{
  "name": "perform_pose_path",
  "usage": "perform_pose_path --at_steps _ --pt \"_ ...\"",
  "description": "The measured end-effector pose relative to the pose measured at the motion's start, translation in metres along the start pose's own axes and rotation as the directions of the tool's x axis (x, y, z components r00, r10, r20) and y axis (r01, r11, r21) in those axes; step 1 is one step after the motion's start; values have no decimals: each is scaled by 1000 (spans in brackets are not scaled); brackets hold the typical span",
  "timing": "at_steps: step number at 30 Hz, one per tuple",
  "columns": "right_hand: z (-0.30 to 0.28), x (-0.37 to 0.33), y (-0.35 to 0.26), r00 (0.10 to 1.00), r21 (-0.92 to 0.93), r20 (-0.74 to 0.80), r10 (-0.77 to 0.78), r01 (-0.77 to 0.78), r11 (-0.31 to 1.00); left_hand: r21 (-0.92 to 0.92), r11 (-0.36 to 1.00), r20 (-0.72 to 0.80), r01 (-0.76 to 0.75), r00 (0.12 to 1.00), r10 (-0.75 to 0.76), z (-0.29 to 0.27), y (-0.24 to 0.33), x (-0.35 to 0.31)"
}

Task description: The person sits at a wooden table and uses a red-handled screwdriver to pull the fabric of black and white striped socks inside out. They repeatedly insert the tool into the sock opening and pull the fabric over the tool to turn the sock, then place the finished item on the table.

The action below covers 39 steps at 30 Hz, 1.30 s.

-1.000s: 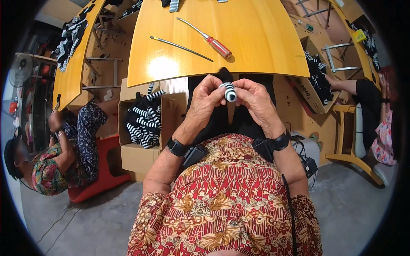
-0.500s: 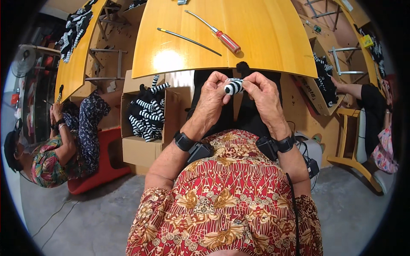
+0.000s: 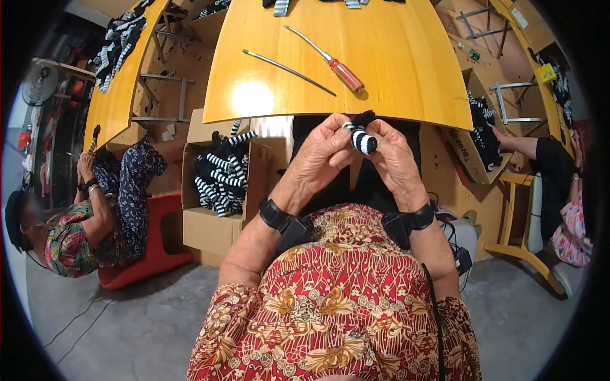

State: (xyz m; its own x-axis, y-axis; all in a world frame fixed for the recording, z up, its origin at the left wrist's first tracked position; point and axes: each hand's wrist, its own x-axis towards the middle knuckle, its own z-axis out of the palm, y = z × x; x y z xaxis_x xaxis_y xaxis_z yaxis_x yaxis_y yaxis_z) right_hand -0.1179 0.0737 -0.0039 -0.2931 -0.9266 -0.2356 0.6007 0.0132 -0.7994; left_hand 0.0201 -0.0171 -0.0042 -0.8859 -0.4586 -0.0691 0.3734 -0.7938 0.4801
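Just off the table's near edge, both my hands pinch a small black-and-white striped knitted tube (image 3: 364, 143). Its rounded, striped end faces me, and a black tuft sticks up behind. My left hand (image 3: 323, 151) is closed on its left side, thumb against the fabric. On the other side my right hand (image 3: 395, 156) grips it with bent fingers, some hidden behind the piece. On the yellow wooden table (image 3: 406, 63) beyond lie a screwdriver (image 3: 346, 76) with a red handle and a thin dark rod (image 3: 289, 72) with a yellow tip.
Left of my legs stands a cardboard box (image 3: 213, 230) heaped with striped knitted tubes (image 3: 219, 181). Another box (image 3: 459, 152) of dark and striped pieces is at the right. Co-workers sit on both sides, the left one on a red chair (image 3: 149, 244). More striped pieces lie at the table's far edge.
The knitted tube has turned in my fingers, its rounded end swinging from the left toward me and the right. My hands sit slightly lower in view, and more of the table's far edge shows.
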Motion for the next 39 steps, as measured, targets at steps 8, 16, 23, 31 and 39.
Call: perform_pose_path --at_steps 8,16,23,31,39 --pt "-3 -10 -4 988 -144 20 -155 156 977 474 880 -196 -20 972 128 -5 -3 2" --pt "-4 -2 5 933 -397 -2 -359 329 857 506 862 -297 -7 937 182 -9 -13 0" --pt "5 -1 5 990 -44 9 -142 142 989 166 976 -292 -139 939 183 -7 -15 7" --pt "2 12 7 992 -72 -69 -104 99 992 144 990 -193 -4 981 32 -10 -17 -7" --pt "-1 12 10 992 69 -34 -122 124 990 224 974 -319 -47 940 118 -12 -12 6"
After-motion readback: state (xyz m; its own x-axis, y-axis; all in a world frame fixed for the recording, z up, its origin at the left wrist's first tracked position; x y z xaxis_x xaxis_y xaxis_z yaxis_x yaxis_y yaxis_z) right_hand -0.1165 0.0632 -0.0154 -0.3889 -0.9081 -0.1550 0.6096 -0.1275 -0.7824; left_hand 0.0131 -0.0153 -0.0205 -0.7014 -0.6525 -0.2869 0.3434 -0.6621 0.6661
